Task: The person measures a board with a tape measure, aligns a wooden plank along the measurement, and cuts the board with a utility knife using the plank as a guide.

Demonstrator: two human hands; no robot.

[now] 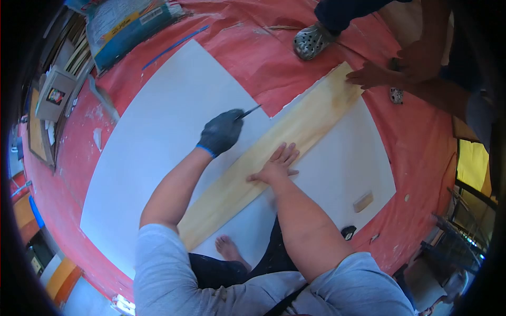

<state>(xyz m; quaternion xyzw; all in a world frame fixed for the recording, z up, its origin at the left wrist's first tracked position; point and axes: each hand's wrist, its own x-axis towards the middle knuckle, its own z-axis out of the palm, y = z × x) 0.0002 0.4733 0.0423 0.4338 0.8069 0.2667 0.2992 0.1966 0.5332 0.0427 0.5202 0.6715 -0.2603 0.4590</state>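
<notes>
My left hand point(220, 131), in a dark glove with a blue cuff, is closed around a thin dark pointed tool point(250, 111) above a large white sheet point(153, 131). Its tip points up and right, near the corner of a notch in the sheet's far edge. My bare right hand point(275, 164) lies with spread fingers on a long pale wooden board point(232, 195) that runs diagonally over the sheet. At the board's far end, a co-worker's hand point(366, 75) touches it.
Red sheeting point(232, 47) covers the floor. A small block point(363, 202) and a black object point(348, 232) lie at the right. A filled bag point(126, 31), a blue strip point(174, 48) and the co-worker's shoe point(312, 42) are farther off. My bare foot point(230, 247) rests on the sheet.
</notes>
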